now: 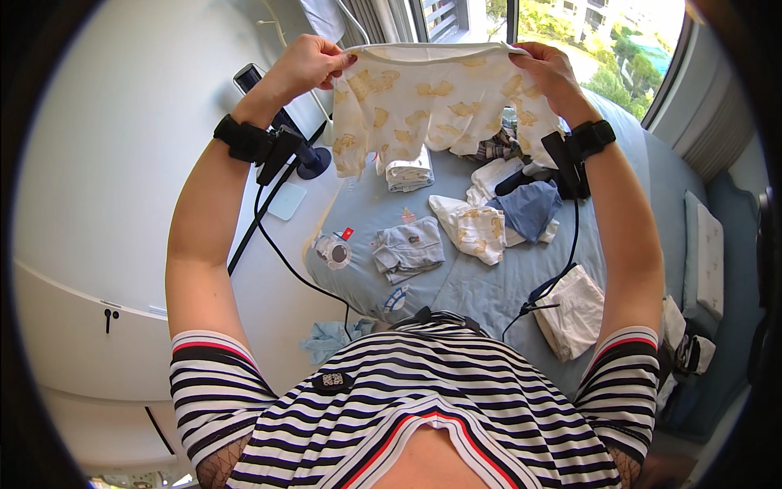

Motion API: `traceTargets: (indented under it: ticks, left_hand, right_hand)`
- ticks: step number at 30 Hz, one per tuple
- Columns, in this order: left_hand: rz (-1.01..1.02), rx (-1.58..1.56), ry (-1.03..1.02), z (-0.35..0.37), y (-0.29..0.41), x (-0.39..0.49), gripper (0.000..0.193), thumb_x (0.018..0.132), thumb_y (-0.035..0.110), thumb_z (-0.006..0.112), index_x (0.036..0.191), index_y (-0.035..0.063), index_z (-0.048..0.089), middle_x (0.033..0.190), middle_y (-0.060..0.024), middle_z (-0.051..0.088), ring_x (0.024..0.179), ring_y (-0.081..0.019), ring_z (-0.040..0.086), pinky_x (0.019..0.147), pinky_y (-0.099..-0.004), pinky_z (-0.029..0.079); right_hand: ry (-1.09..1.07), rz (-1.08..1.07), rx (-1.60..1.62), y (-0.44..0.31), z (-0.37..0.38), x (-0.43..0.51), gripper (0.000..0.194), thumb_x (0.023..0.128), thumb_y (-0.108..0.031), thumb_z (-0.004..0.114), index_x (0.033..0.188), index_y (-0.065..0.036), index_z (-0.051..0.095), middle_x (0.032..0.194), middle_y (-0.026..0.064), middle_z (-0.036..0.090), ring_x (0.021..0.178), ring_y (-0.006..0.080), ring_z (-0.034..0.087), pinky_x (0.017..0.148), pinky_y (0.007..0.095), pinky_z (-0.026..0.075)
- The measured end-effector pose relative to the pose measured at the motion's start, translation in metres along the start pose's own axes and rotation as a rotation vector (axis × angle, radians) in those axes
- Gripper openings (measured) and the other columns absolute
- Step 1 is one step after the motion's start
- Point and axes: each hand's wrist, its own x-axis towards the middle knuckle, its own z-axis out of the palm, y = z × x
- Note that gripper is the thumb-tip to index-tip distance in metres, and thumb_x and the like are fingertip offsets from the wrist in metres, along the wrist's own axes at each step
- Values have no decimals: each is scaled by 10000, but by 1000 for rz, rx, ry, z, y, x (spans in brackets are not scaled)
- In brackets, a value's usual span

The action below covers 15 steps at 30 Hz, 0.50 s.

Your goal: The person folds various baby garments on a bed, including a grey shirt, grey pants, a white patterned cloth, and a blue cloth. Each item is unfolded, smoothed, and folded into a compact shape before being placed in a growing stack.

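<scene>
Stretched between my raised hands is a white garment (440, 91) with a yellow-brown animal print, its long edge pulled nearly straight at the top. My left hand (314, 64) pinches one upper corner, and my right hand (544, 67) pinches the other. The cloth hangs above the bed's far part and hides some of what lies behind it. Below it lies a folded white stack (410, 172). A folded light-blue garment (410, 246) rests nearer to me, beside a piece (481, 231) of similar yellow print.
A loose pile with a blue cloth (528, 208) lies on the blue bedspread (385, 205). Folded white fabric (571, 312) sits at the right, pillows (702, 257) beyond. Light-blue cloth (333, 341) lies low at the left. A dark stand (313, 162) stands left of the bed; cables hang from both wrist straps.
</scene>
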Motion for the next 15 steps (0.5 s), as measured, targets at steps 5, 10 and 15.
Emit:
traceTargets:
  ticks: [5, 10, 15]
  left_hand:
    - [20, 64, 88, -7, 3, 8, 362, 856, 404, 644, 834, 43, 643, 660, 1, 565, 560, -75, 518, 543, -209, 479]
    - [-21, 60, 71, -9, 1, 13, 388, 850, 425, 641, 851, 37, 640, 643, -4, 575, 547, -89, 545, 533, -229, 500]
    - [-95, -305, 70, 3, -8, 17, 269, 864, 260, 616, 894, -5, 641, 751, -75, 663, 656, -157, 654, 642, -289, 562]
  right_hand:
    - [26, -86, -47, -10, -1, 6, 269, 842, -202, 653, 1046, -28, 655, 885, 24, 657, 763, 91, 581, 706, 229, 459]
    - [4, -26, -102, -15, -5, 7, 253, 846, -224, 648, 996, -20, 649, 877, 36, 656, 749, 97, 591, 710, 234, 469]
    - [-129, 160, 154, -35, -4, -12, 254, 831, -229, 664, 975, -20, 646, 871, 59, 654, 736, 121, 610, 707, 265, 487]
